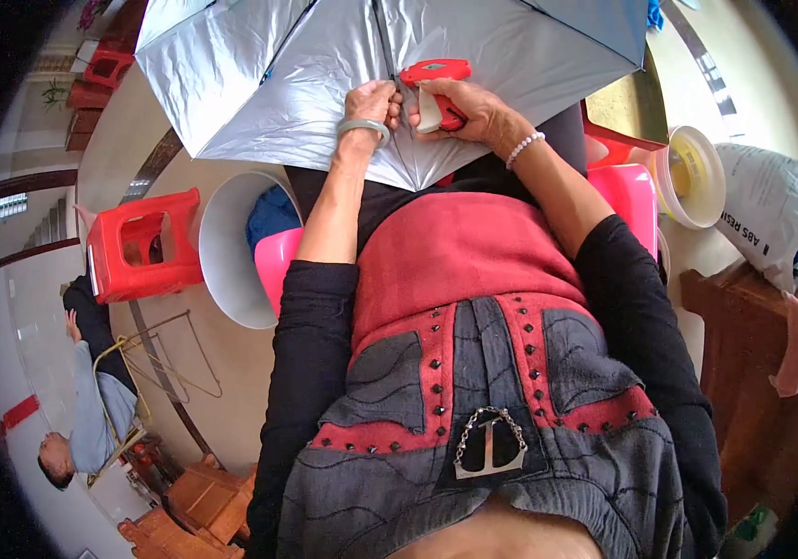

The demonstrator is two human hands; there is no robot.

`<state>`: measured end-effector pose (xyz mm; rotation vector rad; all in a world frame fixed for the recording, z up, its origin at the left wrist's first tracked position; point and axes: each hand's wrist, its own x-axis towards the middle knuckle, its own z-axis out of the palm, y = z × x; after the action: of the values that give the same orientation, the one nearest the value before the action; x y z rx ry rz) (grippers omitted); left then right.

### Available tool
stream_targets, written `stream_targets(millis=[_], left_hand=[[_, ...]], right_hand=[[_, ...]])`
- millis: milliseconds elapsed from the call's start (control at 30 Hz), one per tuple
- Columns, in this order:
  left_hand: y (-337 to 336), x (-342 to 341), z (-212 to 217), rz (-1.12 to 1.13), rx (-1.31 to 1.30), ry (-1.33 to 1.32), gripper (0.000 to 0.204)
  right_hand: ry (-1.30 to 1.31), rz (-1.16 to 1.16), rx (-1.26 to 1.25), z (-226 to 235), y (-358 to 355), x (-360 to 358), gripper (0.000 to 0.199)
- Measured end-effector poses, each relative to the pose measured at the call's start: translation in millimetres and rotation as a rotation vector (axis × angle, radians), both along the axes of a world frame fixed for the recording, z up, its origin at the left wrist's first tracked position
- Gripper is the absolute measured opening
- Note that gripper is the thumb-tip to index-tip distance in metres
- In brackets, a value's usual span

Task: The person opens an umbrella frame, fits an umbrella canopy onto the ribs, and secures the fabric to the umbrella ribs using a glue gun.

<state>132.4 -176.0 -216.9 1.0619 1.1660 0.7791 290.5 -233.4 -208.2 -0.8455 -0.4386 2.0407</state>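
A silver-coated umbrella canopy [231,74] with dark ribs lies spread over my lap, its near edge coming to a point. My left hand [374,104], with a pale bangle on the wrist, is closed with its fingertips pinched at a dark rib of the canopy. What exactly sits between those fingertips is too small to make out. Just right of it, my right hand [475,109] is wrapped round a red-and-white hand tool [436,71]. Its red upper arm points toward the left hand's fingertips, and its exact kind is unclear.
To the left stand a red plastic stool [143,244] and a white bucket [231,279] with blue cloth inside. On the right are a cream tub [697,177], a white plastic sack [771,200] and brown wooden furniture [743,326]. Another person [105,410] sits at far left.
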Motion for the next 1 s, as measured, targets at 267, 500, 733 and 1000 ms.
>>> stream_targets(millis=[267, 500, 733, 1000], left_hand=[[0, 0, -4, -0.015, 0.028, 0.048, 0.018], [2, 0, -12, -0.059, 0.170, 0.220, 0.021], [-1, 6, -6, -0.051, 0.170, 0.236, 0.021], [23, 5, -48, 0.101, 0.886, 0.719, 0.023]], right_hand=[[-0.127, -0.006, -0.036, 6, -2, -1, 0.023], [-0.177, 0.065, 0.017, 3, 5, -7, 0.023], [-0.341, -0.078, 0.058, -10, 12, -5, 0.014], [-0.764, -0.106, 0.269, 3, 10, -16, 0.023]])
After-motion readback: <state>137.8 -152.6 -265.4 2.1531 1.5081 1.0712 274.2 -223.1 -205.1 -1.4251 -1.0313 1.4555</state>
